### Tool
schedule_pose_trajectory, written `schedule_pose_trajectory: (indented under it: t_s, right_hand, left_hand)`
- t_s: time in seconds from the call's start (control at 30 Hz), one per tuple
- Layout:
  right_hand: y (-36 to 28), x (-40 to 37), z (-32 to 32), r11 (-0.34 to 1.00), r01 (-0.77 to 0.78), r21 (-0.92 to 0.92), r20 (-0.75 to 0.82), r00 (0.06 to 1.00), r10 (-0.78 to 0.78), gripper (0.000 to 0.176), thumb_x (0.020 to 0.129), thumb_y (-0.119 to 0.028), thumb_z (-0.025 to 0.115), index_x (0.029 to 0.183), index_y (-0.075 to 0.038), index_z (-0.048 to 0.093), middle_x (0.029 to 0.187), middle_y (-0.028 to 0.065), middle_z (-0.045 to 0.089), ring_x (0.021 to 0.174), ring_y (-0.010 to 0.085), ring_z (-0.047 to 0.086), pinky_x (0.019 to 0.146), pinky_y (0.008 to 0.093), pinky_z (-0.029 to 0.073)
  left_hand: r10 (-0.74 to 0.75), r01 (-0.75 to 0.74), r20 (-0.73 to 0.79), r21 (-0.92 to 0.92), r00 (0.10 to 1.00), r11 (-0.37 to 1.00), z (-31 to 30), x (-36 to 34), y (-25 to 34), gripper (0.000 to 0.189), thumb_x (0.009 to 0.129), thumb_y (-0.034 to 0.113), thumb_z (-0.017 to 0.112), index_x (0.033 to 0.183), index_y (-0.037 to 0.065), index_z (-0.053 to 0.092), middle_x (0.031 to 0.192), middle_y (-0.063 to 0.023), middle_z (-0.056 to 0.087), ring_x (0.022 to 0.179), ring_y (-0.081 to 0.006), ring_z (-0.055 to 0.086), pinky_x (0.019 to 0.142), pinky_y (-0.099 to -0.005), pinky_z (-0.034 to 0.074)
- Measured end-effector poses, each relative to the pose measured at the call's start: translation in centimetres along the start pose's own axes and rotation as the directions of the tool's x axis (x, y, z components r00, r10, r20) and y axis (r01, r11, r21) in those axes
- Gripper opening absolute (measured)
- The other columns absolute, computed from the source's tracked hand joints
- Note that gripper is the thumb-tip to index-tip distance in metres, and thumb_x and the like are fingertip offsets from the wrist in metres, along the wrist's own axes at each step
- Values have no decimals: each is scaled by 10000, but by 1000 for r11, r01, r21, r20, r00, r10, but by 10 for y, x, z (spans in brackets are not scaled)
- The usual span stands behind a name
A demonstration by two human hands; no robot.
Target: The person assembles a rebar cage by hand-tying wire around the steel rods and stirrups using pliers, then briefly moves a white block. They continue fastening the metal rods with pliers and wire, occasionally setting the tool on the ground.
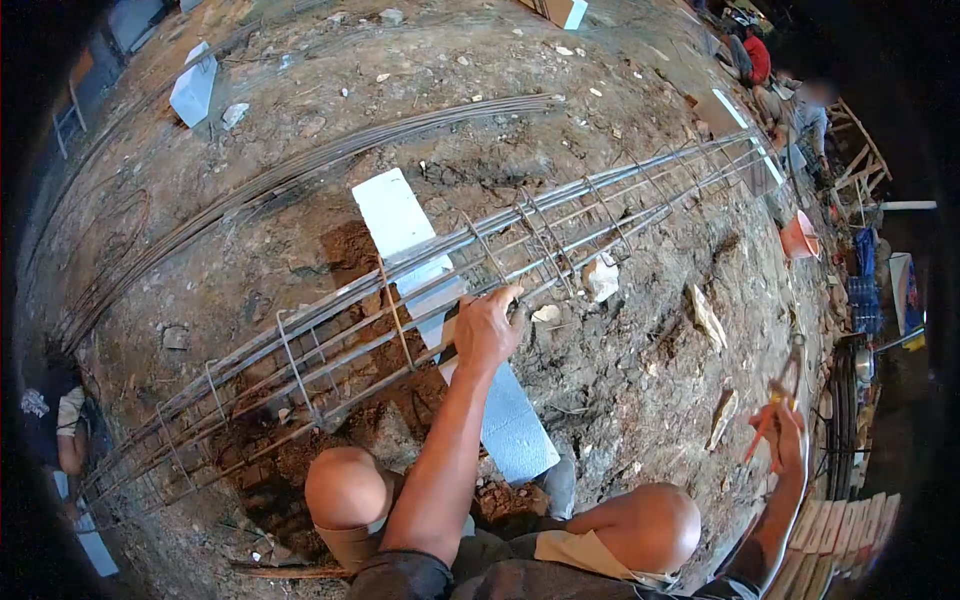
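Observation:
A long cage of steel bars (345,350) with square stirrups runs diagonally from lower left to upper right, resting on white blocks. My left hand (487,325) is closed round the near bar of the cage, just right of the long white block (395,215). Another white block (515,425) lies below that hand, toward my knees. Off to the right, away from the cage, my right hand (785,430) is wrapped round a pair of pliers (768,425) with orange-red handles.
Loose long bars (300,165) lie behind the cage. A pink bucket (799,237) stands at right. People (757,58) crouch at the upper right, and another person (55,420) is at the far left. Stones (601,277) and stacked slats (835,535) lie around.

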State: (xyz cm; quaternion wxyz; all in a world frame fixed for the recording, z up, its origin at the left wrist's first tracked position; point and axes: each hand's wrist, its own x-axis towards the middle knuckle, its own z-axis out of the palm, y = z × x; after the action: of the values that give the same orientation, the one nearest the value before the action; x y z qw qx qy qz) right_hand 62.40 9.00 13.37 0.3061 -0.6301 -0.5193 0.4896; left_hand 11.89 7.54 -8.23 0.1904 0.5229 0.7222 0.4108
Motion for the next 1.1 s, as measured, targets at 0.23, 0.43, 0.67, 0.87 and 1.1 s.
schedule_pose_trajectory:
  t_s: [0.23, 0.43, 0.67, 0.87, 1.1]
  right_hand:
    - [-88, 35, 143, 621, 99, -777, 45, 994, -103, 374, 960, -243, 548, 1289, -68, 565, 884, 151, 660, 747, 229, 604, 695, 381, 493]
    - [-77, 98, 297, 215, 510, -833, 531, 846, 48, 309, 929, -255, 529, 1220, -199, 617, 964, 176, 686, 903, 356, 666, 822, 480, 510]
    - [-47, 109, 324, -43, 574, -818, 575, 814, -78, 310, 872, -135, 544, 1171, -182, 610, 955, 167, 664, 926, 369, 667, 778, 503, 520]
    - [-41, 83, 335, 2, 502, -865, 502, 864, -28, 387, 879, -130, 552, 1261, -186, 520, 1079, 180, 594, 971, 399, 643, 774, 550, 522]
    - [-47, 86, 344, -103, 457, -883, 464, 884, -59, 528, 829, -90, 585, 1346, -161, 504, 1096, 200, 585, 1004, 387, 613, 814, 516, 508]
  left_hand:
    - [7, -7, -9, 65, 1000, 998, 0, -1, 0, 370, 747, 203, 738, 1106, 134, 678, 1043, -132, 709, 879, -363, 639, 861, -426, 457]
    - [-30, 27, 33, 71, 999, 997, 2, -3, -2, 419, 811, 172, 697, 1221, 158, 613, 1128, -122, 684, 947, -340, 662, 1020, -513, 397]
    - [-10, 10, -1, 79, 1000, 997, -1, -2, 1, 416, 772, 147, 722, 1181, 169, 649, 951, -158, 701, 834, -381, 633, 880, -440, 468]
    - [-10, 7, 21, 122, 1000, 992, -1, -1, 1, 356, 780, 145, 709, 1131, 137, 650, 959, -162, 701, 911, -359, 650, 924, -457, 451]
    - [7, -8, 7, 100, 1000, 995, 1, -1, -4, 352, 782, 143, 703, 1130, 135, 652, 992, -154, 704, 884, -354, 659, 909, -480, 439]
